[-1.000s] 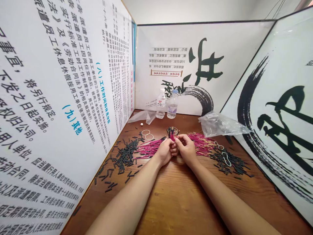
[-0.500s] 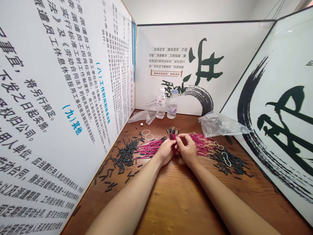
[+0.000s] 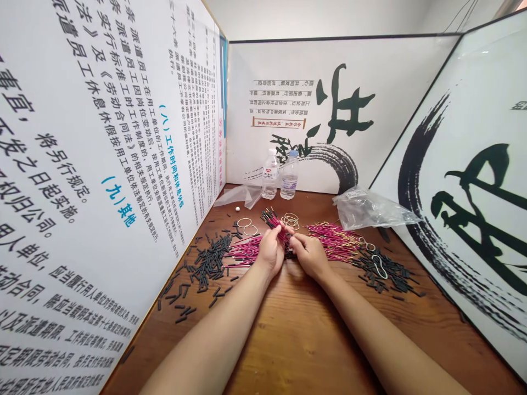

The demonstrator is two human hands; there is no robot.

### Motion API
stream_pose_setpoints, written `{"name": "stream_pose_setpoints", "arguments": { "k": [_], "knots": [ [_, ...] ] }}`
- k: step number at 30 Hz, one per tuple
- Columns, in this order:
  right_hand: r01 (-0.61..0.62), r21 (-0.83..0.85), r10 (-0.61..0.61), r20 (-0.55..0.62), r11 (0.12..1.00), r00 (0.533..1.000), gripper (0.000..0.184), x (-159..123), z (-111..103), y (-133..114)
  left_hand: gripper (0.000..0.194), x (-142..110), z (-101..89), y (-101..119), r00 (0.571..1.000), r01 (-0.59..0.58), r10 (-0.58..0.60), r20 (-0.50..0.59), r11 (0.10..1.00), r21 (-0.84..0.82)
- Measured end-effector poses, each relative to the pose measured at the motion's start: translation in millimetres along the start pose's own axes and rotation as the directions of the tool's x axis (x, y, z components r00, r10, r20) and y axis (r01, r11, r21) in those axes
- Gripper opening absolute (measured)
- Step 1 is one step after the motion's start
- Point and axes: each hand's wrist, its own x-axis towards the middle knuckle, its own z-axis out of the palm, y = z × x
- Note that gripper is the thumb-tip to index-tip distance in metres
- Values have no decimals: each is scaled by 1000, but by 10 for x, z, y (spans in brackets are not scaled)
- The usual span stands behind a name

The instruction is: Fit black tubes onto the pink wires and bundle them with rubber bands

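Note:
A bundle of thin pink sticks (image 3: 269, 217) with black and gold ends leans to the left, its tips pointing away from me. My left hand (image 3: 272, 247) is wrapped around it. My right hand (image 3: 307, 252) is closed at the right side of the bundle's lower part, which the fingers partly hide. Loose pink sticks lie in a left pile (image 3: 245, 251) and a right pile (image 3: 335, 241) on either side of my hands. Short black tubes are heaped at the left (image 3: 209, 260) and at the right (image 3: 391, 271).
Rubber bands (image 3: 290, 221) lie behind my hands, with more at the left (image 3: 247, 226) and right (image 3: 379, 266). Two plastic bottles stand at the back, a labelled one (image 3: 269, 175) and a blue-capped one (image 3: 289, 178). Clear plastic bags (image 3: 370, 207) lie nearby. Printed panels (image 3: 288, 66) enclose the wooden table (image 3: 284, 334).
The bundle has gone from upright to tilted left. My left hand has turned and shifted slightly left; my right hand has dropped a little. The rubber bands behind now show more fully.

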Motion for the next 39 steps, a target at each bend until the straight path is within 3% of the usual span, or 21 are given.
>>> {"name": "stream_pose_setpoints", "arguments": {
  "k": [3,5,13,20,31,39],
  "knots": [
    [33,-226,-15,82,973,997,28,-18,23,-48,4,4,-20,-5,1000,-3,3,-14,1000,0],
    [45,-268,-17,105,962,994,26,-21,41,-55,4,7,-32,-16,1000,-8,8,-2,1000,15],
    [82,-50,-76,107,995,991,29,-9,51,7,9,5,-29,-19,998,35,-37,53,999,41],
    [54,-159,-42,77,986,996,27,-12,43,-34,11,10,-29,7,998,55,-55,18,998,0],
    [96,41,-97,21,995,995,28,-21,44,7,13,8,-39,-21,989,55,-69,129,992,114],
    [113,-86,-114,-3,990,993,30,-22,11,-23,14,20,-44,-18,993,103,-106,61,993,55]
  ]
}}
